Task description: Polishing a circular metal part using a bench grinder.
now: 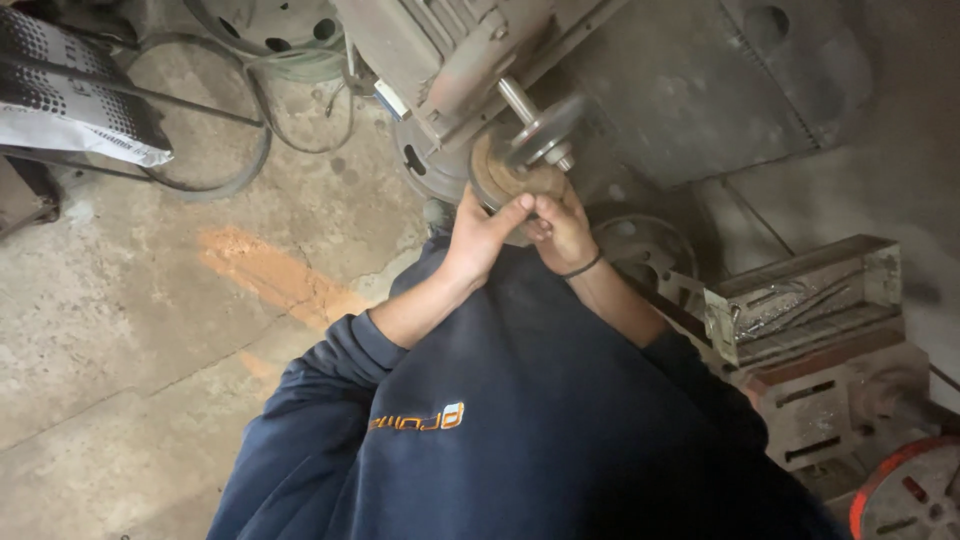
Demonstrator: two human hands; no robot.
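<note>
Your left hand [478,235] — fingers curled, grip closed on the lower left edge of the rusty brown disc [500,172], thumb laid up across its face. The forearm behind it is bare, its dark blue sleeve [320,375] pushed back.

The disc — round, worn, sits directly above both hands, mounted under a grey machine body [440,50]. Just up and right of your grips, a smaller grey metal wheel [545,130] rides on a shiny shaft [517,100] in front of the disc.

Your right hand [562,232] — touching the left hand, fingers bunched at the disc's lower edge; whether this grip has closed on the disc or on something small you cannot tell. A black band [582,267] circles the wrist.

Right of that grip — a round dark metal wheel [645,250] on the floor, then a stepped metal block [810,300], and at the far lower right a red-rimmed wheel [905,490].
</note>
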